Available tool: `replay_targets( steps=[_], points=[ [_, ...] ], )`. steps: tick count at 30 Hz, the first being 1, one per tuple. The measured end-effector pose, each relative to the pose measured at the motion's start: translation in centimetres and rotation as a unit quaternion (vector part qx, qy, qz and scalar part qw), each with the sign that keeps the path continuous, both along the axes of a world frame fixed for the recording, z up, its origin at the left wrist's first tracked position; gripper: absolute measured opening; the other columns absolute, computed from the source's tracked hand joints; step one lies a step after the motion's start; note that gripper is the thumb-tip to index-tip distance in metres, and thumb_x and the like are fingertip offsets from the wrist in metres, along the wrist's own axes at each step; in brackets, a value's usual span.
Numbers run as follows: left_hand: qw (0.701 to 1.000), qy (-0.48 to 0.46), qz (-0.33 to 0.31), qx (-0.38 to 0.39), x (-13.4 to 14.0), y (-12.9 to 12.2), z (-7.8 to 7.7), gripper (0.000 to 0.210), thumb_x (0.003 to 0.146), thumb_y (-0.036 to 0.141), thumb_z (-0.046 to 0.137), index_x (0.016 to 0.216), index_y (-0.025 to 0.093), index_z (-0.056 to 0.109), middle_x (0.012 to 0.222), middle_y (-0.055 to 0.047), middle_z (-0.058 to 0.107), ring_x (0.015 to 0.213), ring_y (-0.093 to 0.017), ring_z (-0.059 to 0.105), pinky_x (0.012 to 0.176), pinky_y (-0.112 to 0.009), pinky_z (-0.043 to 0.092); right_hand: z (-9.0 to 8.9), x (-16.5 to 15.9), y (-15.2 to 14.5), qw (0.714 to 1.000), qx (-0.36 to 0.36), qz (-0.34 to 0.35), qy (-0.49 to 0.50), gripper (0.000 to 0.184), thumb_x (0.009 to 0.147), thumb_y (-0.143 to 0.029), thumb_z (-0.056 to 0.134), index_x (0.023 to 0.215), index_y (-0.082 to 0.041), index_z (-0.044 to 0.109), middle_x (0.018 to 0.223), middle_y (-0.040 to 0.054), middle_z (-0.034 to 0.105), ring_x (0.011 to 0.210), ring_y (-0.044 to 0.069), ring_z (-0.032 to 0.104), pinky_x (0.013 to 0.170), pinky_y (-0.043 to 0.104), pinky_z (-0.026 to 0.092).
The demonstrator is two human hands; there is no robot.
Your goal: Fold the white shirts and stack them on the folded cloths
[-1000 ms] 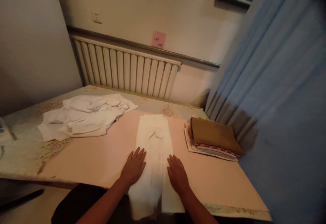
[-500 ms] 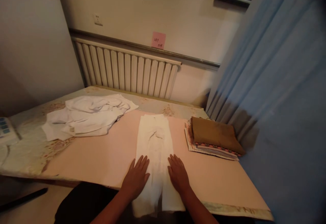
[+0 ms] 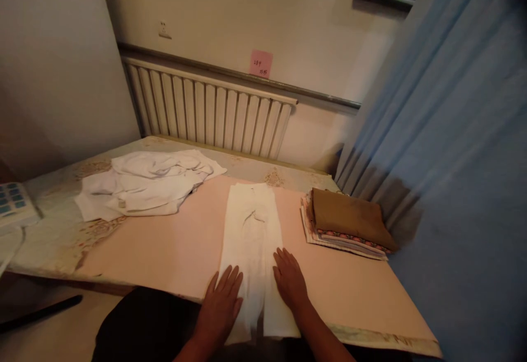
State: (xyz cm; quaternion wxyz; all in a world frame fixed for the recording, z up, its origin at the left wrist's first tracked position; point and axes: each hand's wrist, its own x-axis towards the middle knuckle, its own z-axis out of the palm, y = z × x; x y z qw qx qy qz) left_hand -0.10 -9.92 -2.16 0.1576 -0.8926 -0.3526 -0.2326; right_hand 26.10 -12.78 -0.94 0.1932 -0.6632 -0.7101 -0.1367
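A pair of small white trousers [image 3: 253, 241] lies flat, waist end away from me and the leg ends hanging at the table's front edge. My left hand [image 3: 222, 304] rests flat on the left leg, fingers stretched out. On the right leg's outer edge lies my right hand [image 3: 290, 279], palm down with its fingers extended. A few creases show near the crotch. Neither hand grips the cloth.
A rumpled heap of white clothing [image 3: 152, 183] lies at the left. To the right stands a folded stack topped by a brown cloth [image 3: 348, 213], beside a blue curtain [image 3: 444, 186]. A pink mat [image 3: 177, 252] covers the table. A white device with blue buttons [image 3: 14, 205] sits far left.
My left hand has slid down the left leg toward me. The right hand has hardly moved on the trousers. The view has shifted slightly.
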Motion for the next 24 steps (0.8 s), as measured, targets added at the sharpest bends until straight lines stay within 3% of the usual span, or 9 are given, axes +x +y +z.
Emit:
replay_targets(
  steps=[24],
  points=[
    [1.0,-0.016,0.008,0.016,0.16,-0.38,-0.31,0.05,0.086,0.026,0.046,0.136,0.023,0.046,0.143,-0.002,0.048,0.132,-0.024,0.04,0.11,-0.044,0.024,-0.28,0.19,-0.07,0.999,0.02,0.01,0.034,0.038,0.091,-0.02,0.044,0.128,-0.017,0.056,0.135,0.0097,0.054,0.132,0.025,0.041,0.109,0.046,0.034]
  ],
)
